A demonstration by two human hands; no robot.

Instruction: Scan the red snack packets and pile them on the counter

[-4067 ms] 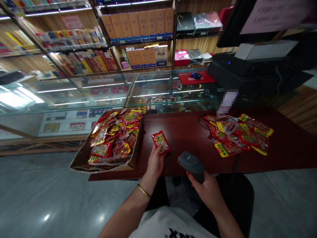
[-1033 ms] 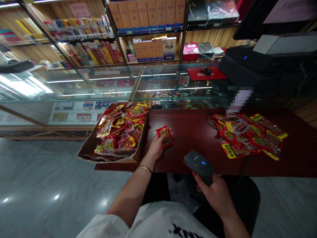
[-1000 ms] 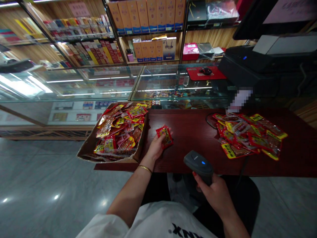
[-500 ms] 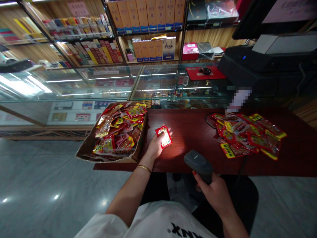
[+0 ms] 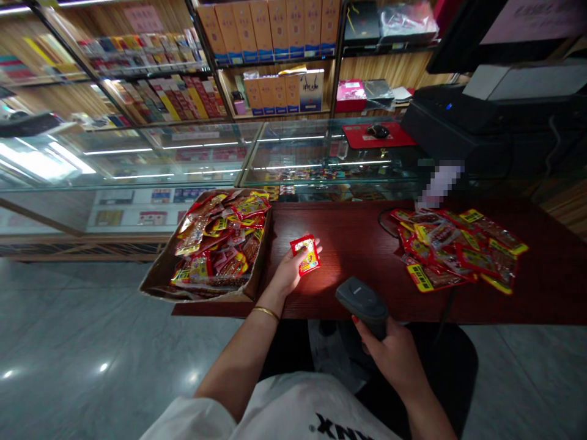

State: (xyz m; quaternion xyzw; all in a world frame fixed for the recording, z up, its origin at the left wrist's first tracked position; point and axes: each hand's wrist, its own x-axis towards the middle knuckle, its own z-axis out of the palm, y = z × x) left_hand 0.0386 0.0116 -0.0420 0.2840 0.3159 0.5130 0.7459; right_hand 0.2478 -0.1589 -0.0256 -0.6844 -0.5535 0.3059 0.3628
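My left hand [image 5: 290, 267] grips a small red and yellow snack packet [image 5: 308, 256] by its near side, thumb on top, above the dark red table. Light falls on the packet and the wood around it. In my right hand [image 5: 389, 345] is a dark grey barcode scanner [image 5: 362, 304], its head pointing left toward the packet with a gap between them. An open cardboard box [image 5: 158, 275] full of similar packets stands left of my left hand. A loose pile of packets [image 5: 440, 241] lies on the table's right part.
The dark red table [image 5: 353, 238] runs along a glass display counter [image 5: 298, 143]. A red mouse pad [image 5: 355, 135] with a mouse lies on the glass. Dark till equipment [image 5: 458, 131] and a monitor [image 5: 495, 30] stand at the right. Shelves of boxes line the back.
The scanner in my right hand has shifted slightly left, closer to the packet. The packet in my left hand has tilted a little, and its glare has lessened.
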